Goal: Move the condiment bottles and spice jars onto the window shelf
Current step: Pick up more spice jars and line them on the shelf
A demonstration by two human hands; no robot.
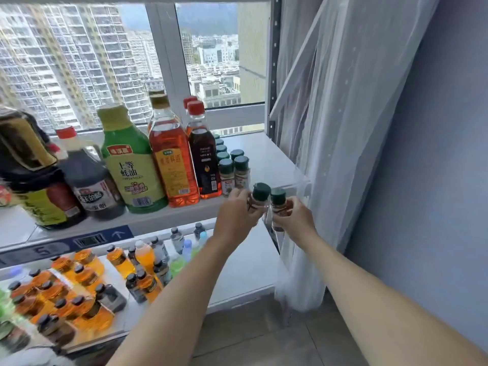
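Window shelf [266, 157]: five large bottles in a row; green bottle [132, 165] labelled 上等蚝油; amber bottle [173, 157] with a yellow label, its writing too blurred to read; dark red-capped bottle [204, 159], "100%" legible; dark soy-type bottle [89, 180], label blurred; leftmost dark bottle [29, 165] cut off by the frame edge.
Spice jars [233, 171], green-capped: about seven counted in two rows, the rear ones partly hidden.
Left hand [237, 210]: grip clamped on one spice jar [258, 199], held at the shelf's front edge.
Right hand [293, 217]: grip clamped on a second jar [278, 204], just beside the first.
Lower shelf [250, 260]: many small orange drink bottles [87, 276], blurred; tag reads "5".
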